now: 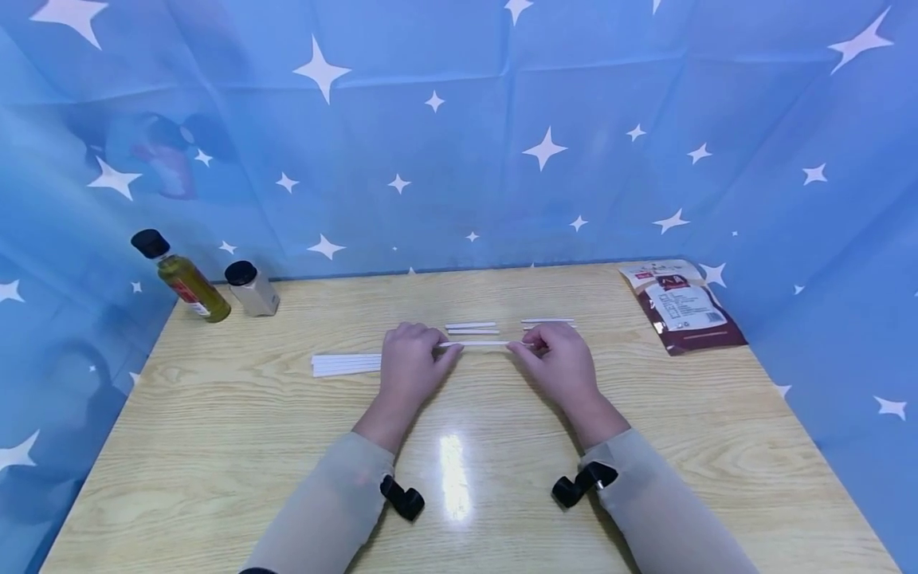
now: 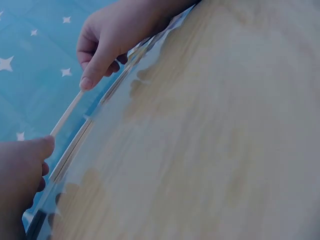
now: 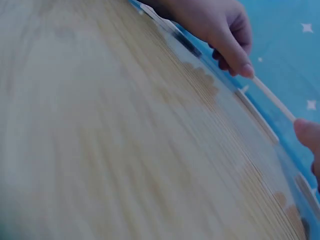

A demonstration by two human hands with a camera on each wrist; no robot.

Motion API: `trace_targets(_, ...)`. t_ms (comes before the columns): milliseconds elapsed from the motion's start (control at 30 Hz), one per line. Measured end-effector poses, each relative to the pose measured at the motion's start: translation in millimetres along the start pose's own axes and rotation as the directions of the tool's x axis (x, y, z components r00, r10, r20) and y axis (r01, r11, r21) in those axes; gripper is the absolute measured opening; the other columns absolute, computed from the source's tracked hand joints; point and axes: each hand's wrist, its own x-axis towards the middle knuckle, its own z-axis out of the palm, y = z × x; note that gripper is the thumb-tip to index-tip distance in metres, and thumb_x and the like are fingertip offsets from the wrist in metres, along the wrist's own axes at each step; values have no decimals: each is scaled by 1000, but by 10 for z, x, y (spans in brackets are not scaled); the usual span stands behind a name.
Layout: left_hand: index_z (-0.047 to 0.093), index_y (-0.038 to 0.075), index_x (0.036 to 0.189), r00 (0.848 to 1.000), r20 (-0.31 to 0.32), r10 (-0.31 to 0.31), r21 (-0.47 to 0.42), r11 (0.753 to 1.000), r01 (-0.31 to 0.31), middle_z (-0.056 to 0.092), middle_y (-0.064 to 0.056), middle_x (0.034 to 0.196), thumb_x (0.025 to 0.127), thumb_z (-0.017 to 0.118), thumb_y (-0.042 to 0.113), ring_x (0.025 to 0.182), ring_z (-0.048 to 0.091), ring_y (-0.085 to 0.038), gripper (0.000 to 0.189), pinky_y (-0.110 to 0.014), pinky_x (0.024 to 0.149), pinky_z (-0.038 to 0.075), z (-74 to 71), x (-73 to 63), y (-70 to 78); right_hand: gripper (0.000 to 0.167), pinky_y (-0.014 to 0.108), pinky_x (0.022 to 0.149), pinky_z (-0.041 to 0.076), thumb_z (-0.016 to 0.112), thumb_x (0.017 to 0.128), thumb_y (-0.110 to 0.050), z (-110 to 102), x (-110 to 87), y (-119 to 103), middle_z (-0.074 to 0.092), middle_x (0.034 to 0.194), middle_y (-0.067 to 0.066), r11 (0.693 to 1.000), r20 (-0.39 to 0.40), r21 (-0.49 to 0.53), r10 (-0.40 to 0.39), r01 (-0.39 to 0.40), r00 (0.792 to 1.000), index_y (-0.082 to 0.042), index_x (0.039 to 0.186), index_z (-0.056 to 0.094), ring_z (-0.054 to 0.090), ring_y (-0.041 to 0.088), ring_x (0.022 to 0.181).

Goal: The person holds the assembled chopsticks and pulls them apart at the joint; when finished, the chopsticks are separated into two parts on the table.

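A thin white stick (image 1: pixel 484 344) is stretched level between my two hands above the wooden table. The left hand (image 1: pixel 413 359) pinches its left end between thumb and fingers. At the other end, the right hand (image 1: pixel 562 359) pinches it the same way. Both wrist views show the stick (image 2: pixel 67 114) running straight from one thumb tip to the other. A flat bundle of longer white sticks (image 1: pixel 347 365) lies left of the left hand, partly hidden by it. Just beyond the hands lie a few short sticks (image 1: pixel 471 328) and another short group (image 1: pixel 547 320), partly covered by the right hand.
At the back left stand an oil bottle (image 1: pixel 192 287) with a black cap and a small black-lidded jar (image 1: pixel 255 292). A maroon and white packet (image 1: pixel 681 307) lies at the back right. A blue star-patterned curtain (image 1: pixel 445 175) hangs behind the table (image 1: pixel 502 470).
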Motion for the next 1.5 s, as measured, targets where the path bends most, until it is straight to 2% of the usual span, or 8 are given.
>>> trace_targets(333, 83, 15, 100, 998, 48, 29, 0, 1000, -29, 78, -2, 94, 99, 79, 37, 89, 68, -25, 23, -48, 84, 53, 119, 54, 146, 24, 41, 72, 53, 91, 89, -28, -163, -33, 143, 69, 84, 3, 1000, -22, -20, 19, -20, 1000, -12, 86, 73, 62, 21, 80)
trace_targets(533, 84, 14, 99, 995, 30, 98, -56, 994, -97, 78, -2, 95, 98, 80, 26, 88, 69, -25, 13, -44, 85, 55, 172, 54, 206, 24, 41, 73, 52, 89, 91, -29, -271, -82, 220, 67, 86, 2, 998, 13, -33, 53, -52, 999, -13, 87, 71, 60, 19, 81)
trace_targets(667, 84, 15, 99, 990, 41, 131, -95, 987, -127, 78, 0, 95, 98, 81, 23, 89, 70, -24, 9, -43, 86, 55, 198, 43, 248, 24, 40, 73, 50, 89, 91, -27, -336, -123, 276, 64, 85, 2, 998, 21, -32, 63, -63, 998, -14, 87, 70, 58, 18, 79)
trace_targets(833, 84, 13, 99, 989, 52, 137, -152, 980, -128, 78, -1, 97, 97, 81, 18, 90, 69, -24, 6, -42, 87, 54, 201, 42, 250, 17, 37, 71, 48, 85, 95, -21, -338, -120, 314, 64, 87, 0, 999, 81, 41, 13, -16, 997, -14, 90, 70, 55, 17, 79)
trace_targets(967, 83, 10, 99, 988, 29, 153, -207, 968, -144, 78, -3, 98, 97, 81, 14, 90, 70, -24, 5, -40, 88, 54, 212, 30, 236, 6, 41, 79, 49, 79, 100, -18, -312, -95, 339, 70, 96, -1, 997, 159, 73, -37, 25, 987, -13, 98, 76, 60, 19, 89)
trace_targets(1067, 83, 10, 100, 988, 16, 151, -218, 965, -144, 78, -2, 99, 97, 81, 15, 90, 70, -23, 6, -39, 86, 55, 238, 10, 234, 5, 44, 84, 49, 77, 101, -17, -307, -92, 350, 73, 100, 0, 996, 185, 77, -53, 40, 981, -13, 101, 79, 62, 21, 96)
trace_targets(1500, 85, 11, 102, 991, 15, 136, -228, 965, -129, 80, -2, 100, 94, 84, 14, 90, 71, -23, 9, -38, 85, 55, 274, 21, 224, 5, 45, 85, 48, 73, 104, -20, -302, -76, 361, 71, 101, 0, 999, 214, 47, -21, 11, 977, -16, 103, 76, 60, 22, 97)
